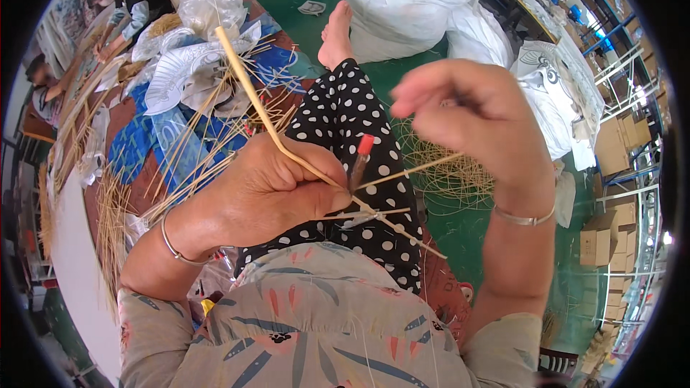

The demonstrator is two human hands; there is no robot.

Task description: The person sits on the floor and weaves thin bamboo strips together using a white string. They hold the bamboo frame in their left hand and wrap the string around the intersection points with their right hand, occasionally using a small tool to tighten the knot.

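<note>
My left hand [287,183] is closed round a bamboo strip [248,86], whose thick pale end rises up and left, bent just above the fist. Below the fingertips, thin bamboo sticks [388,223] cross at a joint that looks wrapped in something pale. One thin stick [413,169] slants from the left fingertips toward the right wrist. Beside those fingertips stands a short dark rod with a red tip [365,145]; its kind is unclear. My right hand [467,111] is raised to the right, fingers curled in and slightly blurred. What it pinches, if anything, is hidden.
Bundles of thin bamboo sticks [115,223] and printed sheets [172,82] lie at left. Large white sacks [410,7] stand ahead. Coiled strips [453,172] rest on the green floor. Cardboard boxes [607,237] fill shelves at right. Other people [136,0] work at far left.
</note>
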